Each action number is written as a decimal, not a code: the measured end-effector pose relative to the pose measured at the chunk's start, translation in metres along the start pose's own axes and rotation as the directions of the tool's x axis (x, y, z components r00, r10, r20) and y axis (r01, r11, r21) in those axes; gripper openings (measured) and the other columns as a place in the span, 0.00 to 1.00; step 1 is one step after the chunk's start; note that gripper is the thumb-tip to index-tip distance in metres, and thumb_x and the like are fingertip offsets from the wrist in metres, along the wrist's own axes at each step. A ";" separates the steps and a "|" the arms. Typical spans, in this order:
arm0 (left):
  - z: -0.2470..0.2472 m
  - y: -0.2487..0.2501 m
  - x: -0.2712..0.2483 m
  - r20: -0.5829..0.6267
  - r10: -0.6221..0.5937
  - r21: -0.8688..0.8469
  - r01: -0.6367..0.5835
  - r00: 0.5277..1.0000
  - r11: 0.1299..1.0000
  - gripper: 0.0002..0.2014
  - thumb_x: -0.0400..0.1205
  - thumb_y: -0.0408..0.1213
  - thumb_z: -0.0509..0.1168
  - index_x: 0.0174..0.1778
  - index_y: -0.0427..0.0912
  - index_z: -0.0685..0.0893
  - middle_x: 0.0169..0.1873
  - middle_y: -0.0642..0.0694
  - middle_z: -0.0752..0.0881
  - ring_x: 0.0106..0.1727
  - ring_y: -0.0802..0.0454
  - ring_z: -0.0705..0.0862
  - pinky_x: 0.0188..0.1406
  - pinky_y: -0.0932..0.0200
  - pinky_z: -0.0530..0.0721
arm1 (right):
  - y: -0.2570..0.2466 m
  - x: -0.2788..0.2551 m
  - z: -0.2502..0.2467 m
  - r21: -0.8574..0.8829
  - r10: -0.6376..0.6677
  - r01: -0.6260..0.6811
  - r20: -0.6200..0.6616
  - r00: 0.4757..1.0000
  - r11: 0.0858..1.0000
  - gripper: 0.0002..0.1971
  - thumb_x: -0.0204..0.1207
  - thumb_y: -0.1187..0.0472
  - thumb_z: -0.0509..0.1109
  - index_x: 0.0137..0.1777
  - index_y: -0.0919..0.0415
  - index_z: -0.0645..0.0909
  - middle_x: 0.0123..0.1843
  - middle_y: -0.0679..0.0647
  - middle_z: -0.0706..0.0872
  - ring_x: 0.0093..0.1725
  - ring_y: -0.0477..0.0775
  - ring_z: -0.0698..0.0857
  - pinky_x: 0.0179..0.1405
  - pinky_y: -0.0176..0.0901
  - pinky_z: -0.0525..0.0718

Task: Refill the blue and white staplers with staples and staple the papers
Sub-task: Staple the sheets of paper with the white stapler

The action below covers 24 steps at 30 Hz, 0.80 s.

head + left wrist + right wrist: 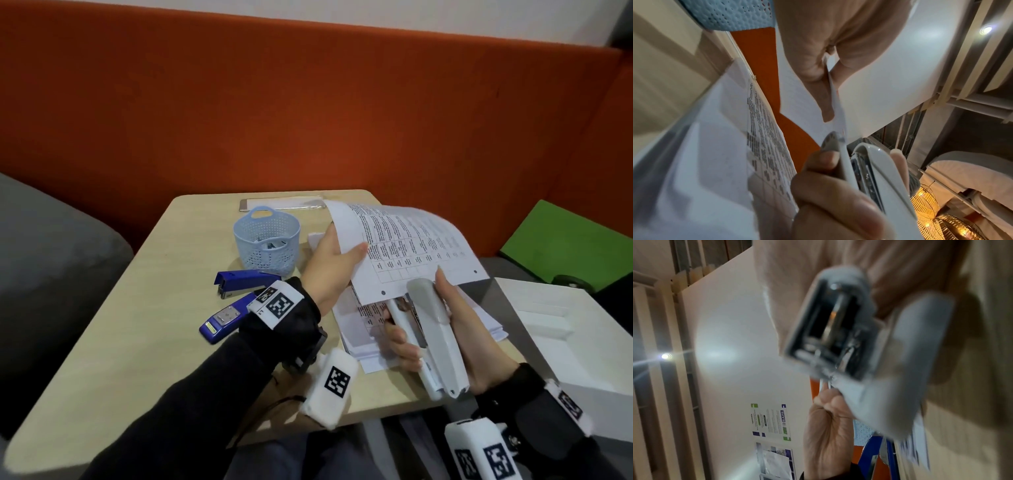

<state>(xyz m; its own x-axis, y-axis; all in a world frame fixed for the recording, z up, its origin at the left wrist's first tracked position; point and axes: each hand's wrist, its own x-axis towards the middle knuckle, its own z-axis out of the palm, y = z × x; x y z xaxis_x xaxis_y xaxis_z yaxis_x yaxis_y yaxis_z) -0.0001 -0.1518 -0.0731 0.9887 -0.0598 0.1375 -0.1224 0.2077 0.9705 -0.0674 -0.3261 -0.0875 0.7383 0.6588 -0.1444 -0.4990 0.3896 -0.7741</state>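
Note:
My left hand (337, 263) pinches the left edge of a printed sheaf of papers (411, 243), lifted above the table. The same pinch shows in the left wrist view, thumb and fingers (818, 76) on the paper edge (835, 100). My right hand (442, 339) grips the white stapler (431, 335), its nose at the sheaf's near corner. In the right wrist view the white stapler (849, 331) is close and blurred. The blue stapler (236, 301) lies hinged wide on the table, left of my left wrist.
A pale blue perforated basket (267, 243) stands at the table's back. More printed sheets (363, 329) lie stacked under my hands. A white box (561, 329) sits at the right, a flat tray (284, 202) at the far edge. An orange backrest (308, 113) rises behind.

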 end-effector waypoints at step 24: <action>0.007 -0.007 -0.003 0.077 0.056 0.014 -0.057 0.995 0.998 0.25 0.85 0.29 0.60 0.78 0.43 0.66 0.70 0.44 0.81 0.72 0.46 0.79 0.74 0.38 0.74 | 0.004 0.000 0.004 -0.108 -0.094 0.077 -0.155 0.983 0.991 0.35 0.54 0.34 0.82 0.42 0.69 0.86 0.33 0.64 0.80 0.23 0.56 0.78 0.23 0.44 0.81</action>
<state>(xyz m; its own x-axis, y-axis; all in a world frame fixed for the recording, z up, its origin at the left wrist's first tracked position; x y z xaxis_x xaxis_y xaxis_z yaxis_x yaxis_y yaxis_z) -0.0026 -0.1599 -0.0790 0.9706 -0.1234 0.2067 -0.1802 0.1970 0.9637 -0.0706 -0.3218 -0.0882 0.8433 0.5115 -0.1651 -0.3885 0.3678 -0.8449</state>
